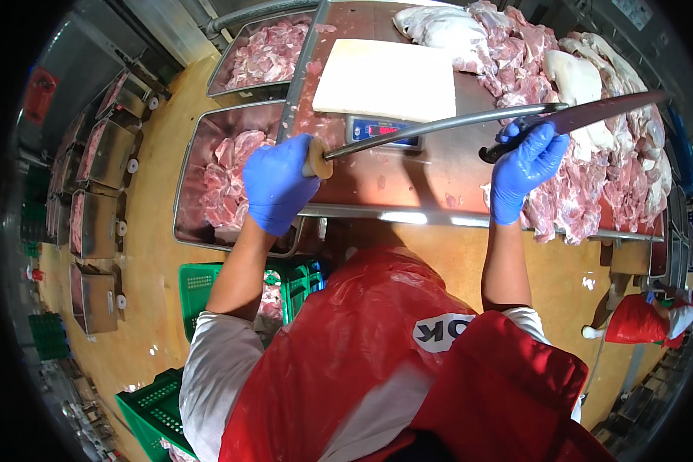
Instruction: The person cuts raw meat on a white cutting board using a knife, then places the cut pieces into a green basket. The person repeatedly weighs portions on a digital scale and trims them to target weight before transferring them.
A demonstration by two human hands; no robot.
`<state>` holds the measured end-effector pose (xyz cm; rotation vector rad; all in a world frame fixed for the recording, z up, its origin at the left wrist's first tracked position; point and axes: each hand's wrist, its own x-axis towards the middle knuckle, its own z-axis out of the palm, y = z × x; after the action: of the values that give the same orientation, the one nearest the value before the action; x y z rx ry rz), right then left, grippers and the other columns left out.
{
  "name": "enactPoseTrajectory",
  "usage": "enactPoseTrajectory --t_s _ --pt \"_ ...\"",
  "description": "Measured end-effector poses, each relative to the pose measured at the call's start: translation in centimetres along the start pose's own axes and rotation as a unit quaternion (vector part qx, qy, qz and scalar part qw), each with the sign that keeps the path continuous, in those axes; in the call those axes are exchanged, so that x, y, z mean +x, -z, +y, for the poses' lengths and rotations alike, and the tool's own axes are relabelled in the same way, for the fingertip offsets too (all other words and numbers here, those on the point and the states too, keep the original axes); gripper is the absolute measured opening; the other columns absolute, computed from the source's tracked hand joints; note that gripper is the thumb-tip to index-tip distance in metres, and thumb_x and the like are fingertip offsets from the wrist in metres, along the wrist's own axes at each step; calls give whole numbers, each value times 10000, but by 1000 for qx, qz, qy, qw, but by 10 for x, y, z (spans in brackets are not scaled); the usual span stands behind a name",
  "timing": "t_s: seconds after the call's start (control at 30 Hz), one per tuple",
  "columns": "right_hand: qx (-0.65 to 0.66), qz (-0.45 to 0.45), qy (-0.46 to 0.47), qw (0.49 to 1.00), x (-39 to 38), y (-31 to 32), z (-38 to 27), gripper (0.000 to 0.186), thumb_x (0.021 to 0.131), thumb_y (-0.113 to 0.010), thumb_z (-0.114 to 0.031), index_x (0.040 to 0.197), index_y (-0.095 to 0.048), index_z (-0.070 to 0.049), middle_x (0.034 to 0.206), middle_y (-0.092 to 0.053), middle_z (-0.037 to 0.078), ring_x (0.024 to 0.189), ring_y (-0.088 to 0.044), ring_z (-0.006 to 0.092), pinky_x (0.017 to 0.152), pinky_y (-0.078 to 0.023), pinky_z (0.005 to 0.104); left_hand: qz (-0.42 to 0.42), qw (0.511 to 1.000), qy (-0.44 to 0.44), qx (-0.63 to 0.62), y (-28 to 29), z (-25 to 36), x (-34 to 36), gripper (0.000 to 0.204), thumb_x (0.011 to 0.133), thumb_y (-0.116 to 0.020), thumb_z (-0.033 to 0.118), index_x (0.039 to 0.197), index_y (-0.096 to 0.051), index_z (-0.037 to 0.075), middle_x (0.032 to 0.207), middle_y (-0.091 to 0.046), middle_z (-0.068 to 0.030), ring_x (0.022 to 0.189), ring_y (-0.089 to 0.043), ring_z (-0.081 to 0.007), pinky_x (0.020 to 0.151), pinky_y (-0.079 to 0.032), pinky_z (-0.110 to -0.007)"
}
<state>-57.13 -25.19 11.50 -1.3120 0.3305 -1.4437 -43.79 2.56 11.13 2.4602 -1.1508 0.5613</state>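
Observation:
My left hand (279,181), in a blue glove, grips the pale handle of a long honing steel (416,129), whose rod reaches right across the table. In my blue-gloved right hand (525,169) is a black-handled long knife (608,108), its blade lying against or very near the steel's tip. Below the steel a blue scale (381,127) with a lit red display sits on the steel table (408,177), beside a white cutting board (383,77). Raw meat cuts (554,200), some with pale skin, are heaped along the table's right.
Steel bins of meat (231,177) (258,58) flank the table's left. Green crates (200,289) (146,412) stand below. Wheeled carts (92,223) line the left floor. A co-worker (635,323) in a red apron is at far right.

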Motion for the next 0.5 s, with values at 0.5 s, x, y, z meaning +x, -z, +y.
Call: enactPoseTrajectory --t_s 0.5 --pt "-265 -313 326 852 -31 23 71 97 1006 -555 -131 1073 -569 -63 846 -640 131 582 -584 293 562 -533 389 19 999 27 -22 15 -7 -10 100 747 -728 162 825 -666 147 723 -655 -118 642 -643 -329 577 -500 -420"
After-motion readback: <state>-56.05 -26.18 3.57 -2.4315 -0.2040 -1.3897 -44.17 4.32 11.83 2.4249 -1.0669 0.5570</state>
